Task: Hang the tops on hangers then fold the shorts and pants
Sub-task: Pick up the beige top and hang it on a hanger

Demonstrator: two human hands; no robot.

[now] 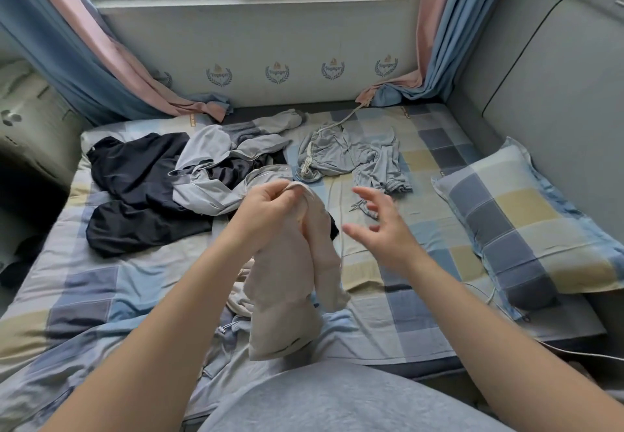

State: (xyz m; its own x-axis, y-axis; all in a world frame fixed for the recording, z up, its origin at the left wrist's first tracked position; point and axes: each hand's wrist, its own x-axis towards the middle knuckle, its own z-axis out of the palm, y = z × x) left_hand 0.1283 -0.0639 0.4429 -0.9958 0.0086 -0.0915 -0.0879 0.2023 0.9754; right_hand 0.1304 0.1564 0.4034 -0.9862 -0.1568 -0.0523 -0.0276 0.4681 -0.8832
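Grey lap (337,404) fills the bottom edge, and just above it hangs the beige garment (287,296), a limp, twisted strip. The left grip (270,208) has its fingers curled round the top edge and holds it clear of the bed (405,316). The right grip (381,225) is just beside the cloth with fingers spread and loose, holding nothing.

Bunched like this, the piece cannot be told as a top or shorts. That is the first risk: judged wrongly, it goes to the wrong half of the job. No hanger shows anywhere in view, so if it is a top, it may have to be set down again.

The hold is at one point only. If the right grip takes the edge too near the left, the cloth will probably stay twisted and any fold will come out crooked. A slack pinch on smooth fabric could let it slide out.

Its lower end dangles touching or nearly touching a crumpled heap (229,337) with a cord by the lap. Swinging the garment out could snag that cord or drag the heap along.

Further off lie a black garment (141,191), a grey jacket (209,158) and grey pants (351,158), all unsorted. A wide shake could land the beige piece across them.
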